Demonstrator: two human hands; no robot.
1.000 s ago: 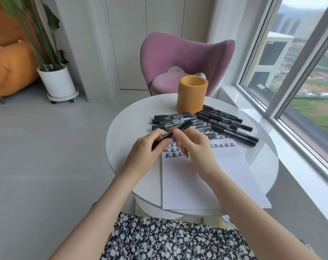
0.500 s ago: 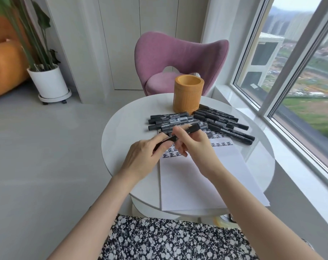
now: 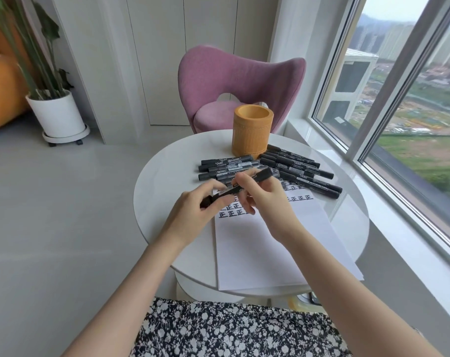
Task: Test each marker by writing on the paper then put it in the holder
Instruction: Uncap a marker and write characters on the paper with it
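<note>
Since a second ago the marker (image 3: 232,189) has slid a little further out past the right hand (image 3: 266,202), and both hands stay on it above the top of the paper (image 3: 260,251). The left hand (image 3: 193,215) pinches the near end between thumb and fingertips. The right hand's fingers curl round the barrel.

This looks like the uncapping step. Next the two hands would need to pull straight apart, then the tip goes to the blank paper below the rows of written characters.

The other markers (image 3: 226,166) lie in two fans on the round white table (image 3: 162,191), just in front of the orange holder (image 3: 253,136), which looks empty as far as its rim shows. Beyond it are a pink chair (image 3: 240,78), a window (image 3: 412,104) to the right, and a potted plant (image 3: 56,117) to the left.
</note>
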